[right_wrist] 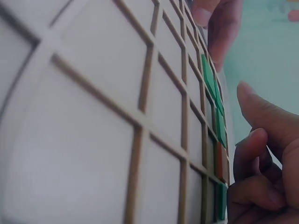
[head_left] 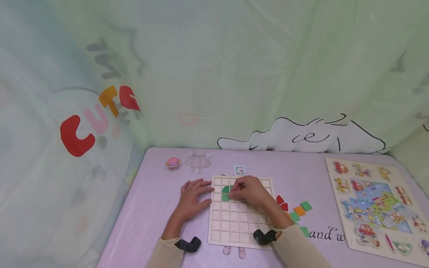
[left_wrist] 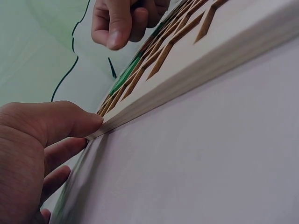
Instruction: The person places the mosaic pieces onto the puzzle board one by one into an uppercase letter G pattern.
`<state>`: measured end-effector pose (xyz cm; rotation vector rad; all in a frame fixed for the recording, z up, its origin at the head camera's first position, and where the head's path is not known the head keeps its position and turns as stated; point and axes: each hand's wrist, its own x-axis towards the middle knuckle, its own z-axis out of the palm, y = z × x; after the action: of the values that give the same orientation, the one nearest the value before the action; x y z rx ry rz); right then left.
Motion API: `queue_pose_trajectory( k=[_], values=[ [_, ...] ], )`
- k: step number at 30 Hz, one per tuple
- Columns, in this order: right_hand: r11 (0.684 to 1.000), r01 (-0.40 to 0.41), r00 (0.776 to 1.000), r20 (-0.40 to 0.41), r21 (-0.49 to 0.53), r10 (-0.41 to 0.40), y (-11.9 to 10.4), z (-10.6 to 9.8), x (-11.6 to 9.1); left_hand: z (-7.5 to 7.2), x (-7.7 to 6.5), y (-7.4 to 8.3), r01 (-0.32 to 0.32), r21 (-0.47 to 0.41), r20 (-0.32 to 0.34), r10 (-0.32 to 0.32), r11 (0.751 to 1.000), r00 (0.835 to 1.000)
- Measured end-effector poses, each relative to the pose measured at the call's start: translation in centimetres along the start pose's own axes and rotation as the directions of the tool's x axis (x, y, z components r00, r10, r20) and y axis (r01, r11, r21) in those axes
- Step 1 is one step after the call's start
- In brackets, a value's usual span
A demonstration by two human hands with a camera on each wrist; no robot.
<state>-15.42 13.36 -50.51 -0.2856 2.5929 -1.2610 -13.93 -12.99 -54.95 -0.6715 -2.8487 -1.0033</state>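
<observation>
Grid board (head_left: 234,226): flat on the table (head_left: 154,193)
Left hand (head_left: 193,199): fingers spread, touching the board's left edge
Right hand (head_left: 249,190): over the board, fingers curled; cannot tell whether they pinch anything
Green pieces (head_left: 225,197): in squares near the right fingertips
Loose pieces (head_left: 305,206): right of the board

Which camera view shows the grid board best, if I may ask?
The head view: most of the grid board shows from above. The left wrist view shows its edge aslant; the right wrist view, cells close-up.
</observation>
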Motion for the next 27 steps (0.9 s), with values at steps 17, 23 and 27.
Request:
queue_pose_trajectory(
  k=[17,23,27],
  values=[
    [0.992,-0.054,0.999,-0.013,-0.113,0.053,2.5,-8.8,-3.2,0.0,-0.1,0.1,-0.001,-0.002,-0.019,0.001,1.0,1.0],
    [0.978,-0.082,0.997,-0.003,-0.192,0.083,4.4,-11.4,-5.1,0.0,-0.1,0.2,-0.004,-0.007,-0.023,0.004,1.0,1.0],
    [0.963,-0.094,0.995,0.013,-0.251,0.101,5.9,-12.8,-6.3,0.0,-0.1,0.2,-0.01,-0.004,-0.027,0.01,1.0,1.0]
  ],
)
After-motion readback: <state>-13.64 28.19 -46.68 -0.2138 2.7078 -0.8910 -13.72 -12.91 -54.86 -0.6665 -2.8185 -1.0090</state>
